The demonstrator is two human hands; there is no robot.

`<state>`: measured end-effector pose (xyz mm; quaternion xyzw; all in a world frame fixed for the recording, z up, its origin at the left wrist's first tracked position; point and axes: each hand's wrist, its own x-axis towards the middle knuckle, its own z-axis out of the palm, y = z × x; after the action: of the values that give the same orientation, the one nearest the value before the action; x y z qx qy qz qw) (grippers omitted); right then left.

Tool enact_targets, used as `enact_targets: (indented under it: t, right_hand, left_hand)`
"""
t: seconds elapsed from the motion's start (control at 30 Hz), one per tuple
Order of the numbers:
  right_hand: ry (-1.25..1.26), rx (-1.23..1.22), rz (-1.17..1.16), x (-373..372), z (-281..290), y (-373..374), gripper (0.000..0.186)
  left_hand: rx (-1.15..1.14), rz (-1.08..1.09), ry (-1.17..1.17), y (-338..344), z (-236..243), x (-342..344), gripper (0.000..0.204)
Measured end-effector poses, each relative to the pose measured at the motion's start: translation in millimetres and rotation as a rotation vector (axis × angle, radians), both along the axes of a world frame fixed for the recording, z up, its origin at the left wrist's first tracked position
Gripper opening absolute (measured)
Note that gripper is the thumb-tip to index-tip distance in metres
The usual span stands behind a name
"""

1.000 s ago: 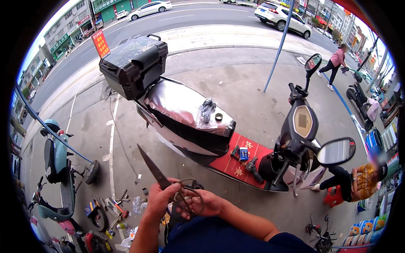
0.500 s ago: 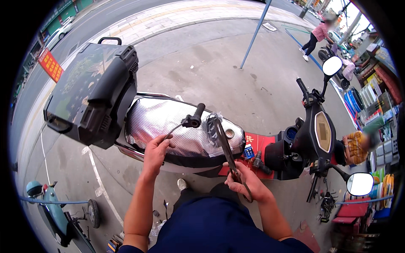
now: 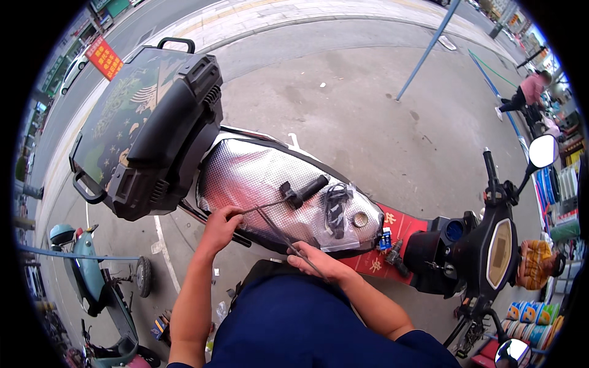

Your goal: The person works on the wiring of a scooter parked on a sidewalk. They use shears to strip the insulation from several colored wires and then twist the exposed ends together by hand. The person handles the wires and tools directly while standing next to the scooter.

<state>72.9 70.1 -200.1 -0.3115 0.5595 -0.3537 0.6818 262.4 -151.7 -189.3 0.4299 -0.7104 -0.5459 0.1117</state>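
Near case (image 3: 153, 132) and bag (image 3: 340, 226), left hand (image 3: 221, 230) pinched on cable (image 3: 268, 205), right hand (image 3: 319, 262) around scissors (image 3: 276, 228)

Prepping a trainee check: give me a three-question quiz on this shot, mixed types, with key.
1. What is in the right hand?
2. True or false: the clear plastic bag lies on the silver seat cover.
3. The cable in the left hand leads to: A) a mirror, B) a black grip, C) a wheel.

Key: 1. Scissors. 2. True. 3. B.
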Motion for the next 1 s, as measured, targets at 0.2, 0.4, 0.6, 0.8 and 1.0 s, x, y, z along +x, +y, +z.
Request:
enact_targets:
  t: [0.2, 0.4, 0.6, 0.8, 1.0]
  right_hand:
    - [0.086, -0.025, 0.094, -6, 10, -30, 0.066]
    - [0.226, -0.090, 0.049, 3, 3, -48, 0.084]
    - [0.117, -0.034, -0.050, 29, -7, -77, 0.086]
    - [0.081, 0.040, -0.164, 47, 13, -88, 0.079]
    - [0.233, 0.093, -0.306, 77, 7, -95, 0.058]
  left_hand:
    - [-0.147, -0.015, -0.101, 2, 8, -14, 0.023]
    - [0.272, -0.152, -0.087, -14, 25, -23, 0.026]
    - [0.429, -0.266, -0.026, -50, 8, -19, 0.027]
    - [0.513, -0.332, 0.056, -70, -1, -10, 0.027]
    - [0.177, -0.384, -0.073, -65, 1, -14, 0.024]
